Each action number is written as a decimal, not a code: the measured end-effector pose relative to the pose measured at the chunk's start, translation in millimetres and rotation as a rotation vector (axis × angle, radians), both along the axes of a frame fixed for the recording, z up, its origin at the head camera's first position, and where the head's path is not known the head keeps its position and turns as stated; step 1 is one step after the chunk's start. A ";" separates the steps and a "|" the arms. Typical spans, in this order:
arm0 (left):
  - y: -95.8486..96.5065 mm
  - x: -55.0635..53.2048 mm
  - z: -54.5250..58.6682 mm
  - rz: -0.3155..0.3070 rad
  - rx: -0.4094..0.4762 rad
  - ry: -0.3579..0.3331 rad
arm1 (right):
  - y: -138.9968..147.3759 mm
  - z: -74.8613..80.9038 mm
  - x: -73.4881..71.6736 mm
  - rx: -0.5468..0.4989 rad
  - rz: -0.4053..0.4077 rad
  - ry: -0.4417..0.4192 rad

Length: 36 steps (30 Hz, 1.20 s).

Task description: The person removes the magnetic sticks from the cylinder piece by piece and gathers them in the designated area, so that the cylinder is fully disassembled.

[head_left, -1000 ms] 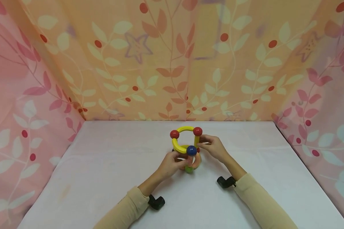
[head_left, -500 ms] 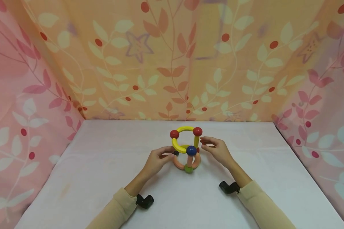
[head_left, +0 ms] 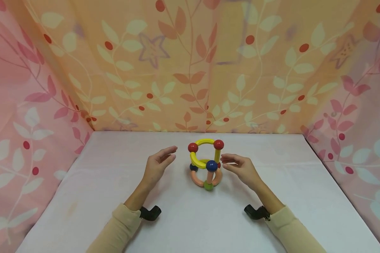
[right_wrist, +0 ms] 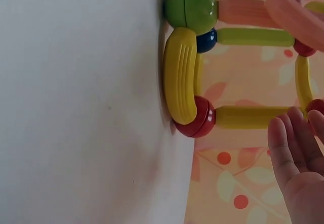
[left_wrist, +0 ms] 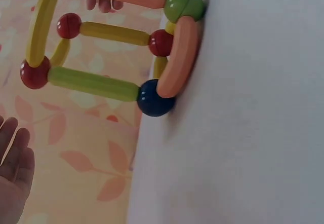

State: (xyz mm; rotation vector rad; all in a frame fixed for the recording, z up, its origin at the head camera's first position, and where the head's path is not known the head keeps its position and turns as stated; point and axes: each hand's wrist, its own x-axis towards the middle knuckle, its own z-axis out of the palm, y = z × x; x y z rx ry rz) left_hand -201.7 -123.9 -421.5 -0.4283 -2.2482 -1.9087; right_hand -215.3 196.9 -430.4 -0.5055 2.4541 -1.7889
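A toy frame of coloured balls and rods stands upright on the white table, its yellow curved rods (head_left: 206, 141) and red balls (head_left: 219, 144) uppermost. Low at the front is a green ball (head_left: 208, 185), joined by an orange rod (head_left: 210, 176) to a blue ball (head_left: 211, 166). My left hand (head_left: 155, 167) hovers left of the frame, fingers loosely extended and well apart from it. To the right, my right hand (head_left: 243, 172) holds nothing, its fingertips close beside a yellow rod (right_wrist: 253, 117). In the left wrist view, a green rod (left_wrist: 93, 83) forms another upright.
White cloth (head_left: 202, 225) covers the table around the frame. A leaf-patterned curtain (head_left: 190, 70) rises behind, with pink patterned sides. Black camera mounts (head_left: 151, 213) sit at both wrists, below the beige sleeves (head_left: 117, 225).
My left hand has let go of the frame's front and moved away to the left. My right hand has drawn back slightly to the right, off the yellow rod. The frame stays in place.
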 end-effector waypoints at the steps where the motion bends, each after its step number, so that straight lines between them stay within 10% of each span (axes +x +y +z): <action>1: 1.3 -0.4 2.4 -0.006 -0.004 0.027 | -0.6 0.9 2.1 -0.014 0.013 -0.002; 18: 55.8 4.3 28.7 -0.179 -0.303 0.370 | -12.3 -4.4 27.4 -0.107 0.101 -0.015; 36: 78.1 7.9 33.5 -0.277 -0.548 0.427 | -15.0 -10.4 34.0 -0.106 0.109 -0.017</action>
